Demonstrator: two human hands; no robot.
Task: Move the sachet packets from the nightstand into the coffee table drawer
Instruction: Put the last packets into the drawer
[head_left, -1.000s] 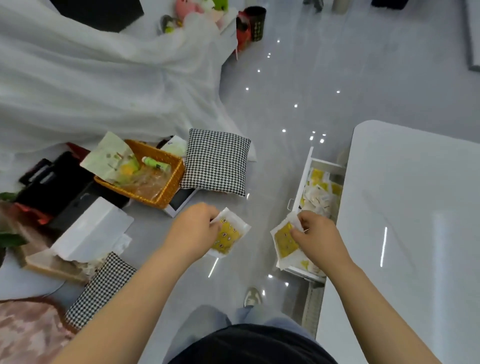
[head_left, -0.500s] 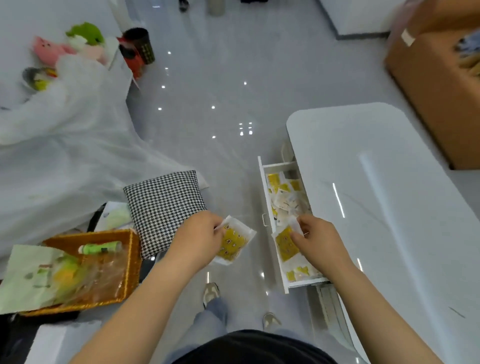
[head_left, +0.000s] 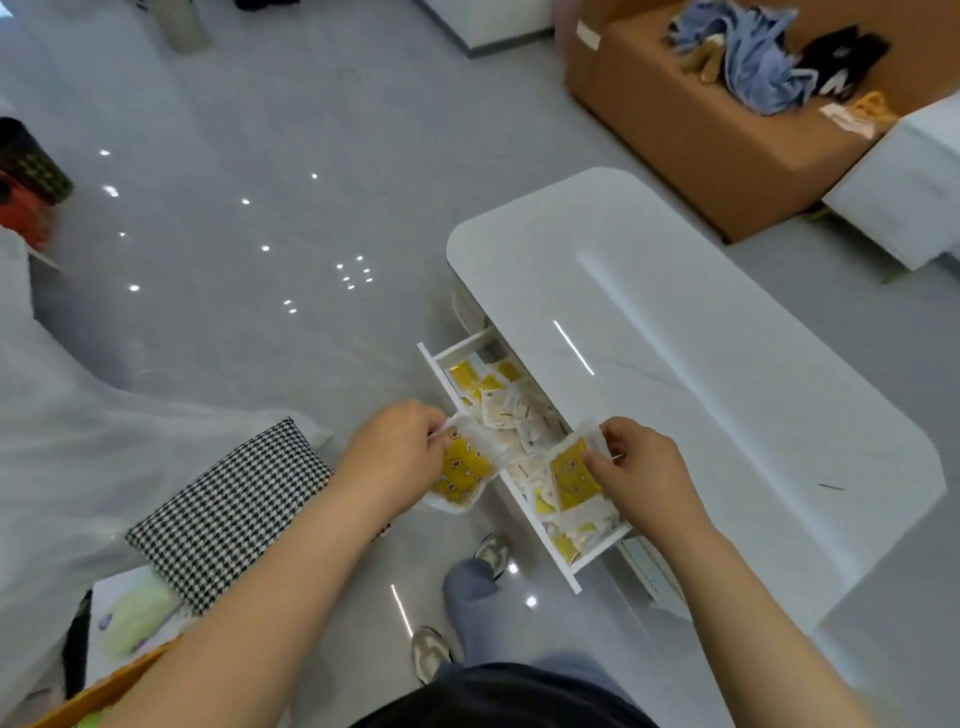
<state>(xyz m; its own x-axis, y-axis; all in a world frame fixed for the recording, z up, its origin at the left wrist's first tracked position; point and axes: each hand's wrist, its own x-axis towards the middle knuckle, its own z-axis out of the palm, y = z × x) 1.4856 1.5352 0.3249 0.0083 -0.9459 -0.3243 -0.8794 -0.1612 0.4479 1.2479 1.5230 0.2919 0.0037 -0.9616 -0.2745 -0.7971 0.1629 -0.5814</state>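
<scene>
Person standing beside a white coffee table (head_left: 727, 395) whose drawer (head_left: 519, 483) is pulled out toward the grey floor (head_left: 260, 156). Left hand (head_left: 395, 457) pinches 1 yellow-and-white sachet (head_left: 464, 467) at the drawer's outer edge; right hand (head_left: 641, 467) pinches a 2nd sachet (head_left: 570, 473) directly above the drawer's contents. Loose sachets of the same kind (head_left: 498, 410) already lie piled inside. The glossy tabletop (head_left: 649, 291) overhangs the drawer's inner side. A houndstooth cushion (head_left: 228, 512) lies on the floor to the left.
</scene>
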